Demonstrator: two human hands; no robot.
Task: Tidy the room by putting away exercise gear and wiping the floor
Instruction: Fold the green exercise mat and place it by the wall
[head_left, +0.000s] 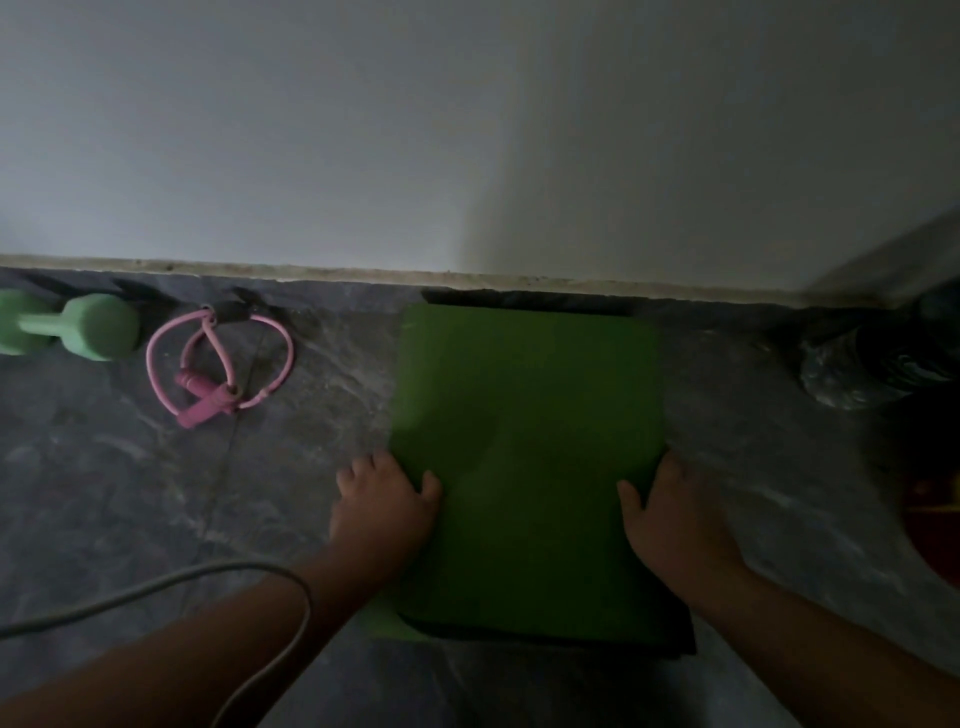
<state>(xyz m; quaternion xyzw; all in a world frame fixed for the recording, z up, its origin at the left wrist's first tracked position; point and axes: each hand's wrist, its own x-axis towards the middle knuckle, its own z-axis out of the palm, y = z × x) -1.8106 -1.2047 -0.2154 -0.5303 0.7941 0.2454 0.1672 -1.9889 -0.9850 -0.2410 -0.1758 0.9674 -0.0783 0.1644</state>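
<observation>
A folded green exercise mat (530, 441) lies on the grey marbled floor, its far end near the wall. My left hand (382, 506) grips the mat's left edge, thumb on top and fingers curled over the side. On the mat's right edge my right hand (667, 519) holds it the same way. To the left lie a pink resistance band (218, 364) with handles and a pale green dumbbell (78, 327), both close to the wall.
A white wall with a low skirting strip (311, 270) runs across the back. A dark bag or bundle (872, 358) sits at the far right. A grey cable (156, 587) loops over my left forearm. A red-patterned item (935, 519) shows at the right edge.
</observation>
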